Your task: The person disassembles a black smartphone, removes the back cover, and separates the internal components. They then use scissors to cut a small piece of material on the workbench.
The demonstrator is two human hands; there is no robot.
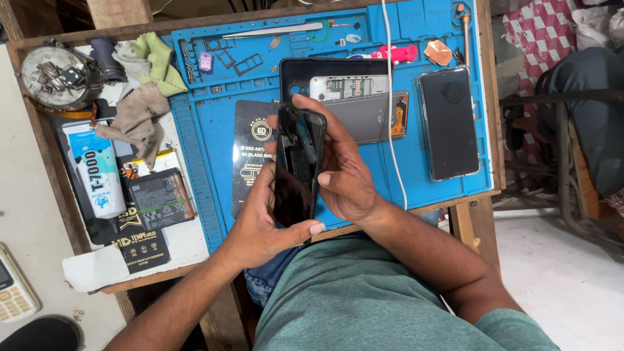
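From above, both hands hold a black phone up on its edge over the blue mat on the tabletop, the left hand cupping its bottom in a snug grip, the right hand wrapping its side.

The black phone frame hides most of the left hand's fingers and the right hand's palm. Just behind that frame, the black screen-protector package is partly covered, and the opened phone loses its near corner behind the right fingertips. Far left of the frame, the handset with keys is cut by the picture's edge. Above the frame, the small parts in the blue mat's trays are too tiny to identify. Right of the frame, a seated person's leg runs off the edge.
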